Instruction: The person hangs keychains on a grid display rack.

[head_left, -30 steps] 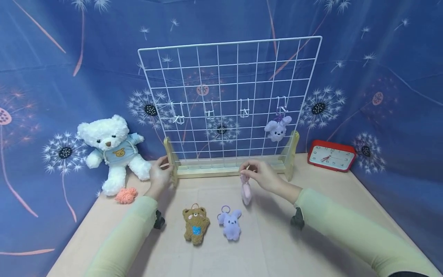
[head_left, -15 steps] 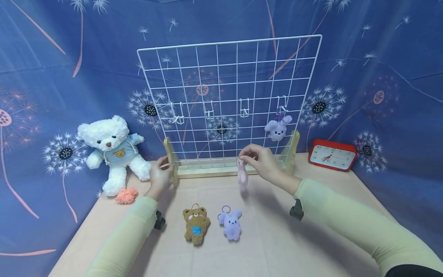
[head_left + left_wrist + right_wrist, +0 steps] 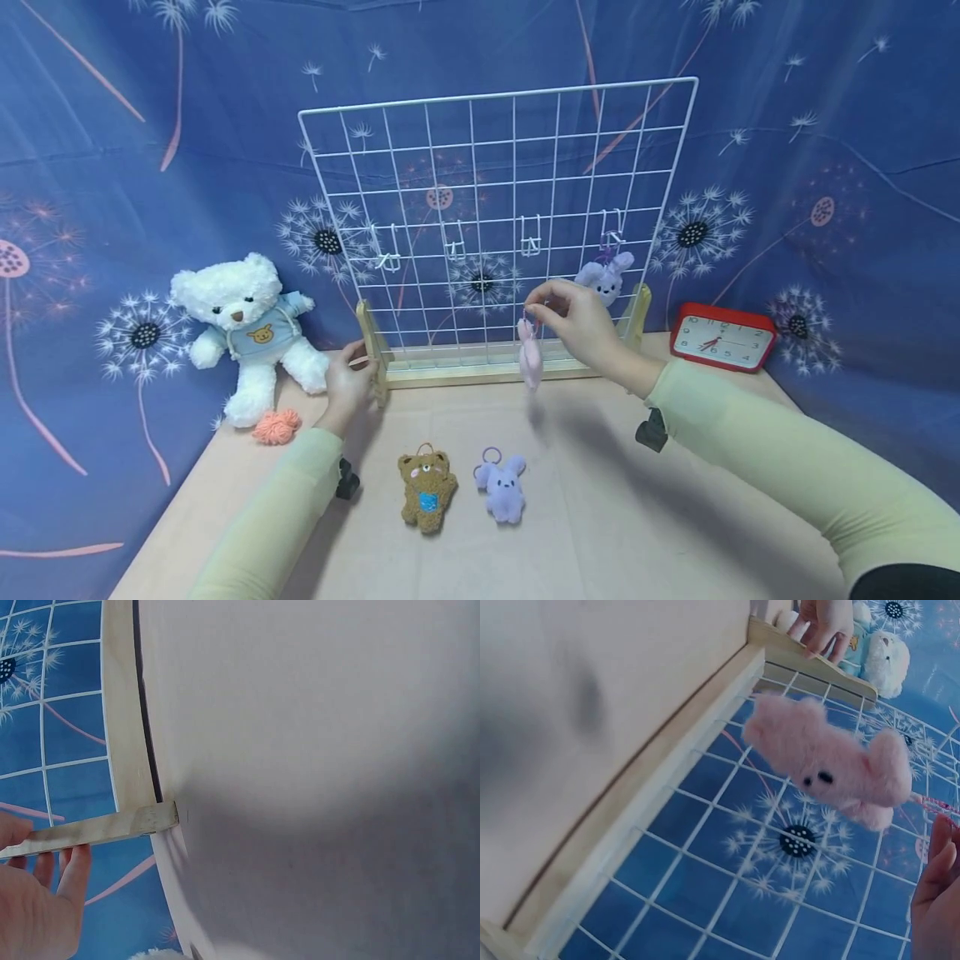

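Note:
My right hand [image 3: 581,327] pinches the loop of a pink plush keychain [image 3: 829,754], which dangles in front of the lower part of a white wire grid rack [image 3: 514,97]. Thumb and fingers of my left hand [image 3: 41,900] hold the rack's left wooden foot [image 3: 112,829] from either side. White hooks hang in a row on the grid, among them one hook [image 3: 531,244] above the pink plush. From the rightmost hook hangs a lilac bunny keychain [image 3: 604,279], partly behind my right hand. On the table lie a brown bear keychain [image 3: 427,492] and another lilac bunny keychain [image 3: 504,492].
A white teddy bear [image 3: 258,333] in a blue hoodie sits at the left, beside a coral yarn bundle [image 3: 277,427]. At the back right stands a red-framed clock [image 3: 723,337]. A blue dandelion-print cloth [image 3: 825,100] hangs behind the rack.
My right hand has risen from near the rack's base toward the hooks, lifting the pink plush keychain with it. The left hand stays on the wooden foot.

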A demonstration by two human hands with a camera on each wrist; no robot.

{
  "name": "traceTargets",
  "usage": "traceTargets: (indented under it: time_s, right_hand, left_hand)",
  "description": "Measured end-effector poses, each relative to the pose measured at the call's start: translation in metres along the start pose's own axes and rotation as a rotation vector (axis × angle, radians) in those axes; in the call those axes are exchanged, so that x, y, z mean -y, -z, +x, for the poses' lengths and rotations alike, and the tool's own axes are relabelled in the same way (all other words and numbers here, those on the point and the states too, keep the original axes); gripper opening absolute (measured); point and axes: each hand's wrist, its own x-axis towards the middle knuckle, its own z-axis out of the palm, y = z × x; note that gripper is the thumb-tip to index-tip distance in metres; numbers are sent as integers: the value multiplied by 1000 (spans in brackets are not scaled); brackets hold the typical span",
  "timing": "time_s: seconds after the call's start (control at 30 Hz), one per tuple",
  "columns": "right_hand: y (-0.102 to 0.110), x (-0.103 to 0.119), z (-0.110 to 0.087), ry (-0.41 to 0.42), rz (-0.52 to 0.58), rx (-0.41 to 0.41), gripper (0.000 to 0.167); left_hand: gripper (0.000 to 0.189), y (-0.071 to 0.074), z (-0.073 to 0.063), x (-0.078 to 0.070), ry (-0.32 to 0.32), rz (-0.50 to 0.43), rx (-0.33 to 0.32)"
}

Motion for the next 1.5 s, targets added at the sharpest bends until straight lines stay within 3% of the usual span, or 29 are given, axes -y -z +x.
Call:
traceTargets:
  time_s: [0.57,0.87,1.3,1.5]
  right_hand:
    - [19,7,30,13,-34,-143,8]
    - [20,9,44,-19,-36,-173,11]
    - [20,6,58,1,-59,-220,12]
    - [21,4,62,-37,-59,-223,13]
  left_hand:
    - [50,0,0,-1,2,-30,6]
    - [50,0,0,1,8,-30,3]
    - [50,1,-1,1,15,-48,24]
    - [50,1,-1,1,5,-50,14]
